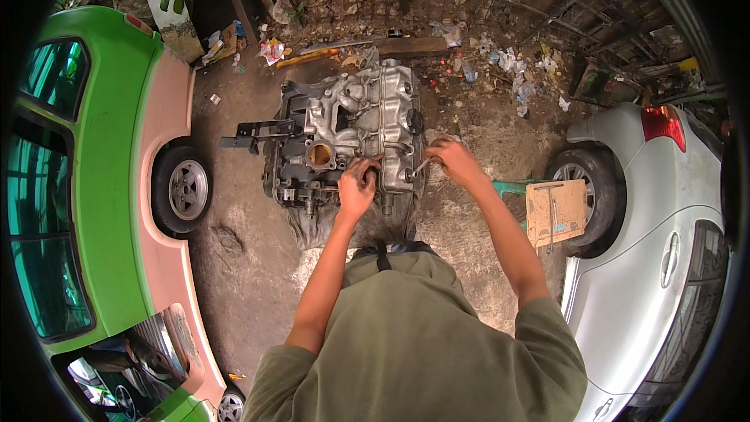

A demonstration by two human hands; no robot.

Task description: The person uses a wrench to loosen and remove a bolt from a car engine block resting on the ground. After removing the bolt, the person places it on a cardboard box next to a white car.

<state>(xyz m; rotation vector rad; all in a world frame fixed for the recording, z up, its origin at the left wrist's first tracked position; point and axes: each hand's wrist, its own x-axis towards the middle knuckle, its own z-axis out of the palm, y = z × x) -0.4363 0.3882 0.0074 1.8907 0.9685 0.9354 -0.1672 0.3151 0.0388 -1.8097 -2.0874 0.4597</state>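
A greasy metal engine [367, 121] lies in front of me, with a silvery intake manifold [332, 121] on its left side and a ribbed valve cover [397, 113] on its right. My right hand [451, 160] is closed on a slim metal wrench [423, 165], whose far end meets the near right corner of the valve cover. My left hand [358, 186] rests on the near part of the engine, just below the round manifold opening [319, 155]. Its fingers are curled together against the metal; whatever they pinch is hidden.
A green and pink vehicle [117, 148] stands on the left, a silver car [656, 187] on the right. By the car's wheel, a cardboard piece [555, 211] lies on a green stool [511, 187] with a metal tool on it. Litter [512, 62] and a wooden plank [414, 45] lie beyond.
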